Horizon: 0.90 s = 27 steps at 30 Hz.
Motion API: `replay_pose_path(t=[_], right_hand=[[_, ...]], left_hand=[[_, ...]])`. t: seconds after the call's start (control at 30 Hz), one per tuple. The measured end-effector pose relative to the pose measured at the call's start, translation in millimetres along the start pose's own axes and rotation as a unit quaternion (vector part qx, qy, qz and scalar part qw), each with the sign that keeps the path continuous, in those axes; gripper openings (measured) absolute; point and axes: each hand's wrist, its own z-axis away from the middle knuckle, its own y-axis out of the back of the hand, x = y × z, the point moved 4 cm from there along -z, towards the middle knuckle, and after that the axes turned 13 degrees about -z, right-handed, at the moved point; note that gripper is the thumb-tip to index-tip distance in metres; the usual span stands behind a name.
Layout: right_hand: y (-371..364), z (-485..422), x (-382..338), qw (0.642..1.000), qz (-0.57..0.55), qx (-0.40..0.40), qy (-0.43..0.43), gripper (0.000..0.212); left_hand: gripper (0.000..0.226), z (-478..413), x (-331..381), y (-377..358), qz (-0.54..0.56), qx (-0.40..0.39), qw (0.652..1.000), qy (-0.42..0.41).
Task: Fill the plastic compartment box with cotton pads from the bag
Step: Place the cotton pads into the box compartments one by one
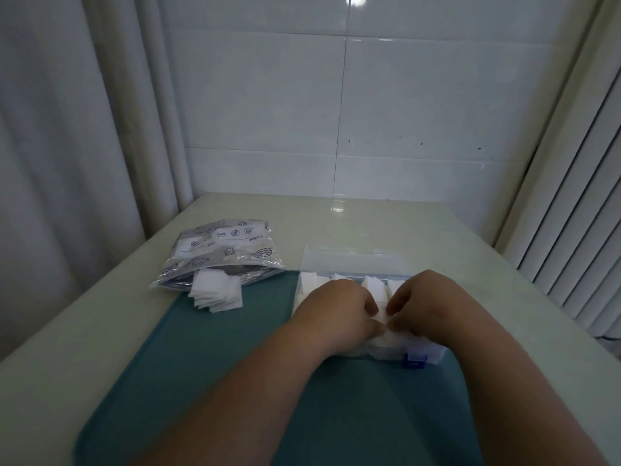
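Note:
A clear plastic compartment box [433, 354] with a blue latch [415, 360] lies on the green mat, its lid [353, 260] open at the back. White cotton pads [371, 284] fill the back compartments. My left hand [336, 311] and my right hand [426, 307] meet over the box, and their fingertips pinch a white cotton pad [386, 336] at a front compartment. To the left lies the patterned zip bag [221, 253], with a stack of white cotton pads [216, 294] spilling from its mouth onto the mat.
The green mat [218, 364] covers the near part of a pale glossy table [369, 220]. A curtain hangs at the left, a tiled wall stands behind, and a slatted panel [578, 230] borders the right edge.

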Motion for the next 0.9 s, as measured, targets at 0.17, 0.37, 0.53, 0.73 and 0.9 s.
replay_pose_path(t=[0.17, 0.37, 0.53, 0.73, 0.9], right_hand=[[8.0, -1.2, 1.3, 0.996, -0.065, 0.047, 0.026, 0.01], [-2.4, -1.4, -7.1, 0.981, -0.123, 0.088, 0.119, 0.019], [-19.7, 2.8, -20.3, 0.969, -0.161, 0.086, 0.166, 0.011], [-29.3, 5.7, -27.5, 0.963, -0.18, 0.091, 0.178, 0.012], [-32.7, 5.0, -28.3, 0.962, -0.186, 0.083, 0.183, 0.012]], left_hand=[[0.023, 4.6, -11.8, 10.7, 0.084, 0.044, 0.995, -0.002], [0.016, 19.0, -43.7, 27.5, 0.099, 0.11, 0.988, 0.047], [0.018, 30.5, -83.6, 37.2, 0.048, 0.135, 0.984, 0.109], [0.021, 38.5, -129.1, 40.8, -0.095, 0.185, 0.957, 0.203], [0.034, 47.7, -159.6, 23.4, -0.132, 0.13, 0.954, 0.234]])
